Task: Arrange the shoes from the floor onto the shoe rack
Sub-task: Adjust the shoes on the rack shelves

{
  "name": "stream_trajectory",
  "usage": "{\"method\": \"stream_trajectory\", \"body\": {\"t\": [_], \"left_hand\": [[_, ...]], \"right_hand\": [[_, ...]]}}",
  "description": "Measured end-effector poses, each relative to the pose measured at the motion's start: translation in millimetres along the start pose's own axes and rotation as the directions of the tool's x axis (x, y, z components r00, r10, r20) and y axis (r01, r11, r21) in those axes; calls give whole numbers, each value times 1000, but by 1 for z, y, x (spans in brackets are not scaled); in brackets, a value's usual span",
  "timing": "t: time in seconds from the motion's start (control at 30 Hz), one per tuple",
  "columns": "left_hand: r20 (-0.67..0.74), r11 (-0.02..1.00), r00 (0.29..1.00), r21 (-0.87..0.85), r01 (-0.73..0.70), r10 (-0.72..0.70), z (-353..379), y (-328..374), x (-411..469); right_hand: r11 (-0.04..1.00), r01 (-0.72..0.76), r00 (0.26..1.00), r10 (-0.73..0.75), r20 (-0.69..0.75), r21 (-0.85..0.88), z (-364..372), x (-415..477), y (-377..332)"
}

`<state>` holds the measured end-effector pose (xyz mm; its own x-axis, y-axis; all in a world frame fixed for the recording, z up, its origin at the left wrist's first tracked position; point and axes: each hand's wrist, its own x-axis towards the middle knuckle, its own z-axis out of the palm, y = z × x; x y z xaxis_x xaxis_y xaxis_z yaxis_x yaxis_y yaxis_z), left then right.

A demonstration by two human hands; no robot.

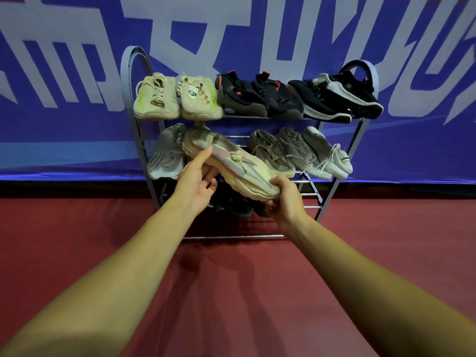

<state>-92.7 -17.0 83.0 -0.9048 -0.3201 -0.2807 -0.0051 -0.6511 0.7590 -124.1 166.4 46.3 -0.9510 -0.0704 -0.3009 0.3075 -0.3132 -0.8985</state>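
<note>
The left hand [197, 182] grips the heel half of a sneaker [231, 163], thumb laid along its upper and fingers curled beneath. The right hand [287, 202] is clamped on the toe, fingers wrapped under the sole. The sneaker is beige knit with a pink and grey stripe, knotted laces and a chunky pale sole. It is held slanting in front of the middle shelf of the rack [231, 237], heel far left, toe near right.

The top shelf carries a beige pair [155, 99], a black-red pair [257, 99] and a black-white pair [334, 99]. The middle shelf has a grey shoe [164, 158] at left, then a tan shoe [273, 153] and a pale pair [316, 153] at right. Dark shoes [239, 208] on the bottom shelf are mostly hidden behind the hands. The rack stands on a red floor [231, 292] against a blue banner [64, 124].
</note>
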Motion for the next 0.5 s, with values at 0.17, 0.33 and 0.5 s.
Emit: {"method": "stream_trajectory", "body": {"t": [0.17,0.33,0.5], "left_hand": [[51,985,996,158,69,-78,4,-14,-1],[104,927,987,367,77,-123,16,-30,-7],[88,932,993,359,41,-78,28,-42,-6]], "right_hand": [[985,-82,997,80,20,154,2,-5,-3],[981,-83,996,74,54,178,5,-10,-9],[981,-85,993,70,91,172,7,-10,-11]]}}
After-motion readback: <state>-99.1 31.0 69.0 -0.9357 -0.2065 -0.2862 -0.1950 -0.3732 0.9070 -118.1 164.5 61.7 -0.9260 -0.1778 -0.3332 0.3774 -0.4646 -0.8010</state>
